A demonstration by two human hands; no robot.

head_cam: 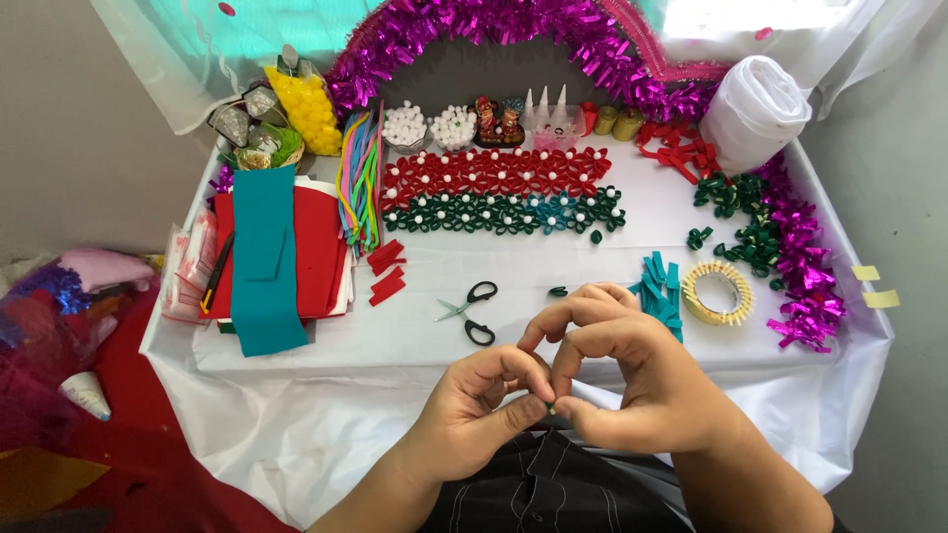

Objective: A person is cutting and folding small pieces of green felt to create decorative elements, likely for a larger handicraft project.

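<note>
Both hands meet at 6 o'clock, just in front of the near edge of the counter (296, 345), which is draped in white cloth. The left hand (472, 403) and the right hand (632, 380) have their fingers pinched together on one small green paper loop (549, 405), mostly hidden between thumb and fingertips, so its shape is hard to tell.

Just beyond the hands, at 12 o'clock from them, lie black-handled scissors (470, 311) and a single green loop (558, 291). At 2 o'clock sit teal paper strips (660, 291) beside a yellow tape roll (719, 292). Further back run a red row of rosettes (494, 173) and a green row of rosettes (504, 210). At 10 o'clock, red and teal felt sheets (272, 257) are stacked.
</note>
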